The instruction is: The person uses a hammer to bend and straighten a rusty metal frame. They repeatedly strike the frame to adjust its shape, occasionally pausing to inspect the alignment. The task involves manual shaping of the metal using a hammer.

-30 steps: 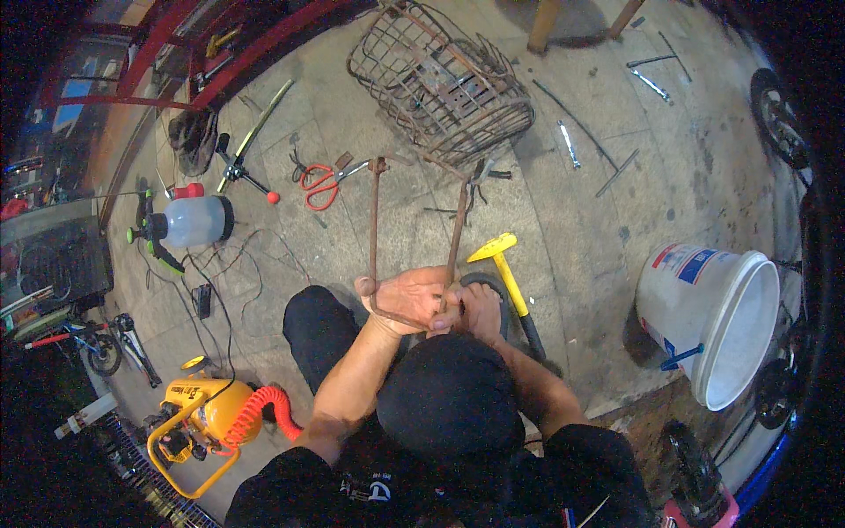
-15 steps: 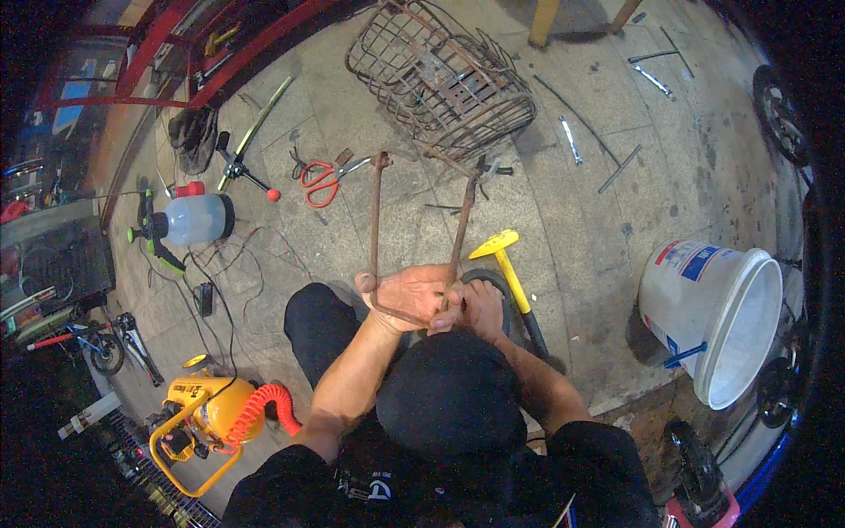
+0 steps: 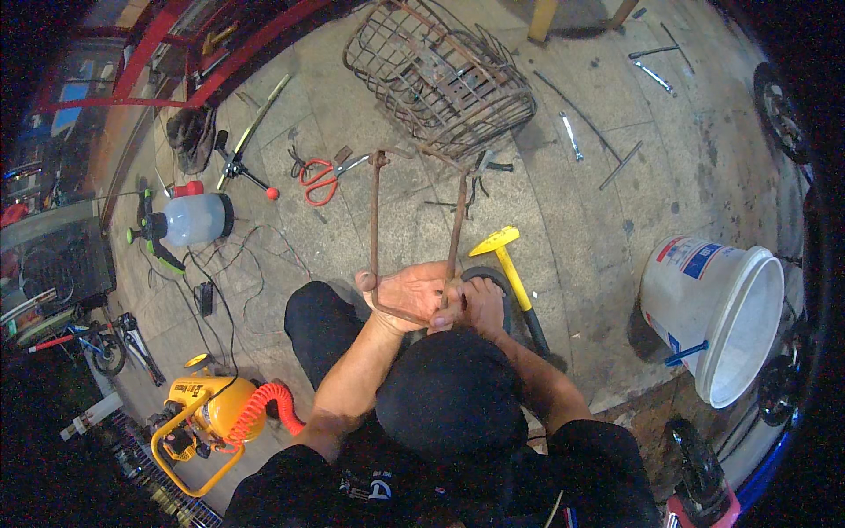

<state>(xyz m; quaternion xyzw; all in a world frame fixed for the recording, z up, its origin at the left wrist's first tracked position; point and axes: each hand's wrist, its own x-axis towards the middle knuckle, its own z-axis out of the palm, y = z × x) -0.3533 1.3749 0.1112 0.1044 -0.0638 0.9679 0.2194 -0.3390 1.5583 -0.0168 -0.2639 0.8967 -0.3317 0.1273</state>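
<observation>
A rusty bent metal rod frame (image 3: 374, 220), shaped like a long U, stands out ahead of me with its closed end at my hands. My left hand (image 3: 407, 292) lies across that end, gripping the rod, with its thumb at the left side. Against the frame's lower right corner, my right hand (image 3: 483, 306) is closed with its fingers curled; whether it pinches something small there is hidden. Just right of it, a yellow-headed hammer (image 3: 512, 273) lies on the floor beside a dark round thing, partly covered by my hand.
A rusty wire basket (image 3: 440, 79) lies ahead. Red-handled scissors (image 3: 319, 183), a spray bottle (image 3: 195, 219) and a T-handled tool (image 3: 248, 172) are at the left, with an orange compressor (image 3: 216, 409) nearer. A white bucket (image 3: 704, 304) lies tipped at the right, wrenches (image 3: 571, 136) beyond.
The far right arm of the rod frame has shifted slightly left, away from the dark pieces on the floor. Both hands keep almost the same place.
</observation>
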